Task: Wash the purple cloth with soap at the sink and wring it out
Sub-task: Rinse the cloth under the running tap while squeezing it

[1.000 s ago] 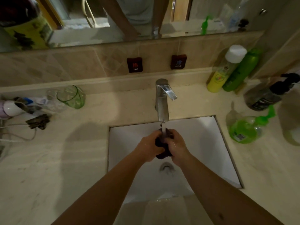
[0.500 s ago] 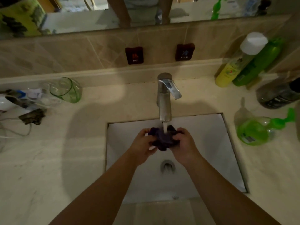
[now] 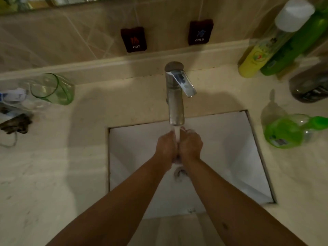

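Over white sink [image 3: 230, 157], hands pressed together, water running

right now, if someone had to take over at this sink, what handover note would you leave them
Left hand and right hand: pressed together, fingers curled, under the running stream from the faucet, over the white sink basin.
Purple cloth: not visible now; probably balled between the palms, but that cannot be confirmed.
Green soap pump bottle: lying on the counter right of the basin.
Done: cloth apparently wetted. Whether soap has been applied cannot be told.
Left: soap if needed, rinse, wring out, shut off the water.
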